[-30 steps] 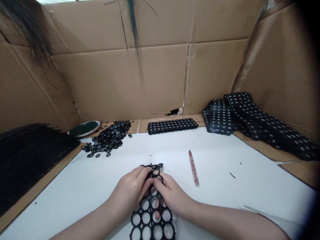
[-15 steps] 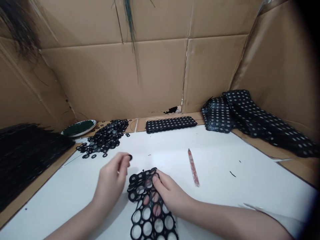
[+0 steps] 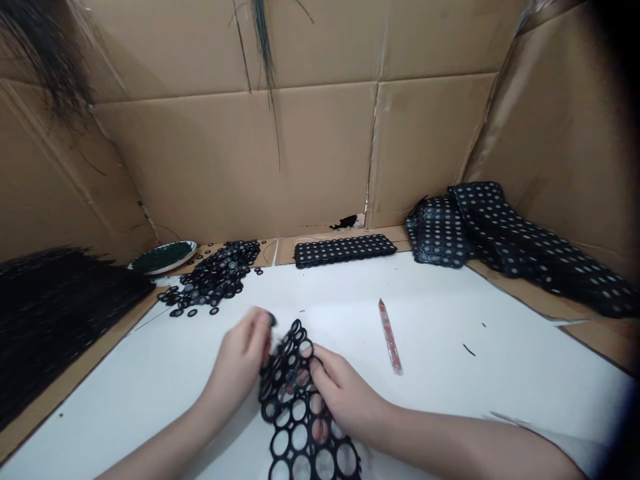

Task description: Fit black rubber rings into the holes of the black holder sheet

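A black mesh of joined rings (image 3: pixel 300 433) lies in front of me, its upper end bunched and lifted off the white board. My right hand (image 3: pixel 337 383) grips the mesh by its right edge, thumb on top and fingers behind, showing through the holes. Close by its upper left side is my left hand (image 3: pixel 250 340), closed in a pinch and slightly blurred. A small black ring (image 3: pixel 271 319) sticks out at its fingertips. Whether the left fingers also touch the mesh I cannot tell.
A pile of loose black rings (image 3: pixel 220 270) lies back left, near a plate (image 3: pixel 165 259) of dark green stuff and a heap of black strands (image 3: pixel 65 313). A red-wrapped pointed tool (image 3: pixel 389 337) lies right of centre. Behind are a folded ring strip (image 3: pixel 345 251) and larger ring meshes (image 3: pixel 540 247).
My left hand has moved right, toward the mesh, with the ring still in its fingers. The mesh's top end has risen and folded to a point. My right hand keeps its grip.
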`<control>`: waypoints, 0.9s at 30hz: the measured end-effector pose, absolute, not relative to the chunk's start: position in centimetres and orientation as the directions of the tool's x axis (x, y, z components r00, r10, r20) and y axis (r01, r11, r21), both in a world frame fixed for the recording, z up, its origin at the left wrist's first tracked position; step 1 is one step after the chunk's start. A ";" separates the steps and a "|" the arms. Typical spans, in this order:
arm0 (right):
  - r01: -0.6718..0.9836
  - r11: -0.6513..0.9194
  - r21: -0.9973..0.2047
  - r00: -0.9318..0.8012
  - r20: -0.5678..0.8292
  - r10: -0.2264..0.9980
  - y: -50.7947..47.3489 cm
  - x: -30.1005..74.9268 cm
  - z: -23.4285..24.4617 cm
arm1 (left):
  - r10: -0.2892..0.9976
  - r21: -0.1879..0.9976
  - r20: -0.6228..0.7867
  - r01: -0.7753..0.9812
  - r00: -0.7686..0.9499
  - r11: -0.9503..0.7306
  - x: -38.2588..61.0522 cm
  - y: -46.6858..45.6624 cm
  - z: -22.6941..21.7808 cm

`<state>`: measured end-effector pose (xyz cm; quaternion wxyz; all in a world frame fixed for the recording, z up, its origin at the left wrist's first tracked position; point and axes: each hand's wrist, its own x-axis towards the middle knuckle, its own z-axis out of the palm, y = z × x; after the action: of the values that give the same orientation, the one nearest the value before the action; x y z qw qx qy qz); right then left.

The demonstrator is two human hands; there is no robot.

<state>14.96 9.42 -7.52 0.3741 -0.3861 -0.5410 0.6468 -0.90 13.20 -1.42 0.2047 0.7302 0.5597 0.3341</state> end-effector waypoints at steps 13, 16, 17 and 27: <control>-0.134 -0.079 -0.988 -0.360 -0.026 0.933 9.4 14.7 -6.4 | 0.861 0.448 0.277 0.735 0.427 -0.508 0.2 11.0 -4.2; -0.098 -0.068 -0.993 -0.346 -0.030 0.938 9.4 14.7 -6.6 | 0.874 0.546 0.213 0.688 0.438 -0.478 0.2 11.2 -3.9; -0.089 -0.063 -0.994 -0.343 -0.029 0.939 9.4 14.7 -6.6 | 0.878 0.594 0.187 0.661 0.441 -0.459 0.1 11.4 -3.6; -0.104 -0.093 -0.990 -0.299 -0.058 0.952 9.4 14.9 -6.0 | 0.952 0.735 0.207 0.605 0.227 -0.305 0.1 11.9 -2.6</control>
<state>14.88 9.40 -5.99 0.4286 -0.4082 -0.5195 0.6162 0.11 11.85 -2.60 0.2632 0.7378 0.5276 0.3287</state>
